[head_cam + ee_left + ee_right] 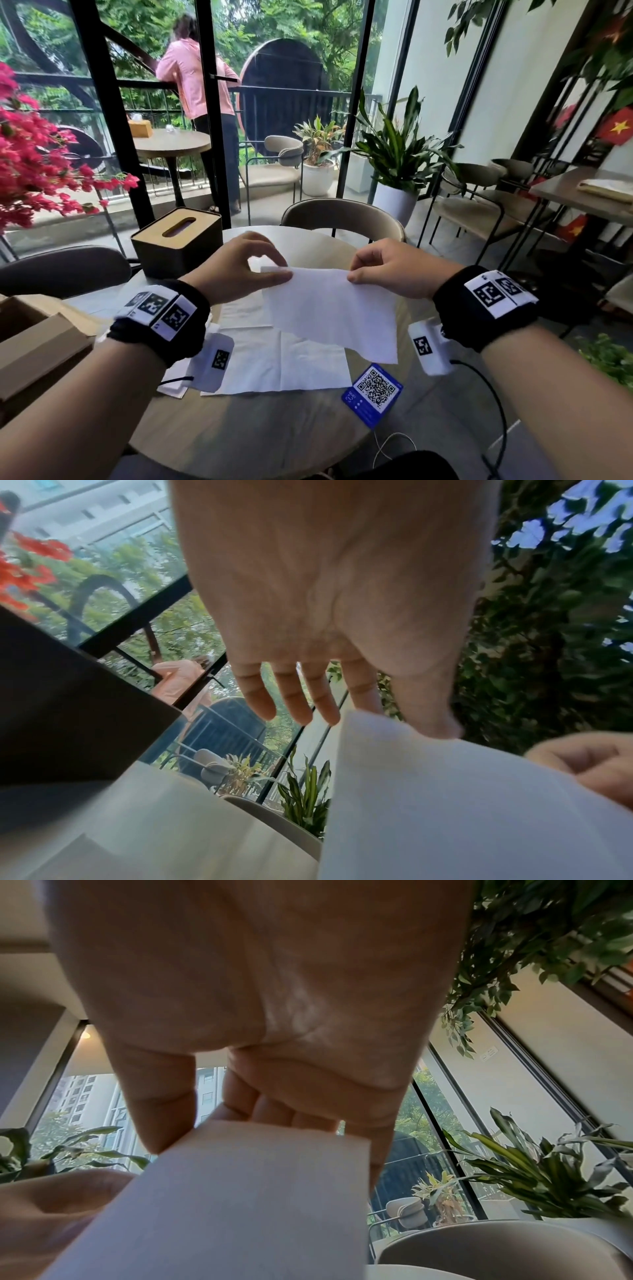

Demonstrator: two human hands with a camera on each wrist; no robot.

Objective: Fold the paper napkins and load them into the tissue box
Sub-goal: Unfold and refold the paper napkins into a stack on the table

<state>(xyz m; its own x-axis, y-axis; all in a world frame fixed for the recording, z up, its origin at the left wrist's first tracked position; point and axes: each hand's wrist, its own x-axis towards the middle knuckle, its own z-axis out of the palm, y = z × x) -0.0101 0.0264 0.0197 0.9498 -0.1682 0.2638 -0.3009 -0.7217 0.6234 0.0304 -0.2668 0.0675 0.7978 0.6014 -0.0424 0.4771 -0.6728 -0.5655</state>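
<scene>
Cafe-type spot with a round table [239, 431] by big glass doors, greenery outside. Nearest on the table is a blue QR card [374, 394], and next to it a couple of unfolded paper napkins [284, 356] lying flat. A cardboard box [37, 342] sits at the left edge.

Above those, both hands hold one white napkin [329, 308] up in the air by its top edge, the rest hanging loose toward the table. Left hand [236, 270] pinches the top left corner between thumb and index finger, other fingers straight and slightly spread. Right hand [394, 270] pinches the top right corner with thumb against curled fingers.

Further back on the left is the tissue box [178, 240], dark sides, wooden lid with an oval slot, lid on. Behind the table there's a chair [342, 216], then potted plants [397, 154], and a person in a pink top [195, 72] leaning on the balcony railing.
</scene>
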